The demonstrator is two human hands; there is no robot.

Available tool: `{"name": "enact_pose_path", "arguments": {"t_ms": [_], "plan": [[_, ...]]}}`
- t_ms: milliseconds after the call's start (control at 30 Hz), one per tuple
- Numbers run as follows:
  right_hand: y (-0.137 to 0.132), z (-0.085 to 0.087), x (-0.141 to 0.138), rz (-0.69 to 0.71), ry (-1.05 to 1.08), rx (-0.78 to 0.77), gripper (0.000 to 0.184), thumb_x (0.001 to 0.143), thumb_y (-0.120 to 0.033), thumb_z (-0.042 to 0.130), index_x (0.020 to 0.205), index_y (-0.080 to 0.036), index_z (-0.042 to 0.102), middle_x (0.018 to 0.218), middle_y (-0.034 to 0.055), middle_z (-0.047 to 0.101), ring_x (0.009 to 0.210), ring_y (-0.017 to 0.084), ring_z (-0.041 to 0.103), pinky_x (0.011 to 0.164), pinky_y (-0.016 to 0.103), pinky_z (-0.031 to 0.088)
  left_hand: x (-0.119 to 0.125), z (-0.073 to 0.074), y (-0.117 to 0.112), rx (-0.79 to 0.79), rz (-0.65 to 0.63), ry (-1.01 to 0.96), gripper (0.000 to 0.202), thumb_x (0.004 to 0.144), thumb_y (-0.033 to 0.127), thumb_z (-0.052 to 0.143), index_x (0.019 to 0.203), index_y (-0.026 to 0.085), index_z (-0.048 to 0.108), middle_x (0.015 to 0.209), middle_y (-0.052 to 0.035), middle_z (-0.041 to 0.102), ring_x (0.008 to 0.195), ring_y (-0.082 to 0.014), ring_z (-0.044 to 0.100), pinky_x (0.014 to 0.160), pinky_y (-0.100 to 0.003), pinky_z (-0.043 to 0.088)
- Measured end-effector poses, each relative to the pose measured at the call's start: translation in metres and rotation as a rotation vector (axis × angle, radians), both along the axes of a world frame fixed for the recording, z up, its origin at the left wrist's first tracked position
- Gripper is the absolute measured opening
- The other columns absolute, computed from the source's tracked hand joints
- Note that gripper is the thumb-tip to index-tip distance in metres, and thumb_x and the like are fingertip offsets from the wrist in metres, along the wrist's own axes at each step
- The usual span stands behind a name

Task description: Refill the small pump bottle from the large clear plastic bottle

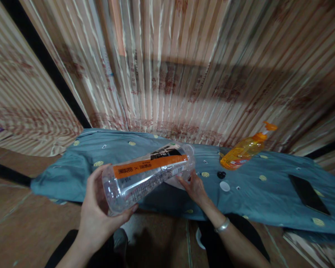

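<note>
A clear plastic bottle (149,173) with an orange and black printed label is held tilted above the cloth. My left hand (100,203) is wrapped round its near, wide end. At the far end, my right hand (194,186) has its thumb and fingers closed on a white thing (175,181). The bottle hides most of that thing, and I cannot tell its kind. Right of this hand, a small black cap (221,174) and a round white disc (225,186) lie on the cloth.
A teal cloth with yellow prints (254,197) covers the bench. An orange pump bottle (241,150) leans at the back right. A dark phone (309,194) lies at the right. Behind hangs a striped curtain (167,74), with a black pole (48,63) at left.
</note>
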State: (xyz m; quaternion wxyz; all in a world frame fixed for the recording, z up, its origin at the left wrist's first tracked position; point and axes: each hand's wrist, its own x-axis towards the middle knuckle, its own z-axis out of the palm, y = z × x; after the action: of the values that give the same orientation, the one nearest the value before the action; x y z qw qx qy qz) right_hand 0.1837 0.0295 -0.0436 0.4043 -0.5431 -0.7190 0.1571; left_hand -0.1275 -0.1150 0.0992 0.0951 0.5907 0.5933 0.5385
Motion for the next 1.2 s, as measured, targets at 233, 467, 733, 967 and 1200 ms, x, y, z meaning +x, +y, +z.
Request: {"name": "enact_pose_path", "arguments": {"t_ms": [233,467,733,967,1200], "plan": [[-0.001,0.000,-0.001,0.002,0.015,-0.009,0.029,0.094,-0.044,0.074,0.115,-0.027,0.065,0.087,0.0067,0.075,0.071,0.031,0.073,0.067,0.048,0.066,0.004,0.003,0.000,0.018,0.034,-0.003,0.095,0.061,0.041,0.097,0.145,0.027,0.056,0.132,-0.0082,0.072,0.117,-0.0346,0.077,0.093,-0.047,0.070],[0.000,0.000,0.000,0.017,0.015,-0.013,0.038,0.096,-0.051,0.071,0.119,-0.021,0.065,0.086,0.0090,0.076,0.072,0.032,0.075,0.070,0.051,0.066,0.014,0.005,-0.002,0.018,0.086,-0.045,0.093,0.063,0.047,0.095,0.145,0.025,0.058,0.135,-0.0085,0.071,0.120,-0.0334,0.076,0.096,-0.045,0.068],[0.002,-0.005,0.000,0.009,-0.002,-0.012,0.040,0.096,-0.050,0.072,0.122,-0.020,0.066,0.088,0.0091,0.078,0.076,0.032,0.077,0.073,0.050,0.067,0.002,0.003,0.001,0.060,-0.035,0.081,0.099,0.064,0.042,0.101,0.150,0.025,0.054,0.132,-0.0088,0.074,0.115,-0.0323,0.079,0.091,-0.043,0.070],[0.002,-0.009,-0.001,-0.011,0.011,0.002,0.034,0.096,-0.047,0.073,0.119,-0.024,0.065,0.088,0.0076,0.077,0.077,0.031,0.076,0.074,0.050,0.068,0.004,0.002,0.001,0.047,-0.028,0.024,0.101,0.062,0.041,0.102,0.149,0.024,0.054,0.133,-0.0100,0.074,0.116,-0.0335,0.079,0.092,-0.044,0.071],[0.001,-0.005,-0.002,0.002,0.018,0.003,0.037,0.095,-0.048,0.072,0.119,-0.020,0.067,0.087,0.0094,0.076,0.074,0.031,0.074,0.071,0.049,0.066,0.002,0.003,-0.001,0.052,-0.049,0.052,0.101,0.064,0.042,0.102,0.151,0.024,0.053,0.132,-0.0091,0.075,0.115,-0.0327,0.080,0.091,-0.044,0.071]]}}
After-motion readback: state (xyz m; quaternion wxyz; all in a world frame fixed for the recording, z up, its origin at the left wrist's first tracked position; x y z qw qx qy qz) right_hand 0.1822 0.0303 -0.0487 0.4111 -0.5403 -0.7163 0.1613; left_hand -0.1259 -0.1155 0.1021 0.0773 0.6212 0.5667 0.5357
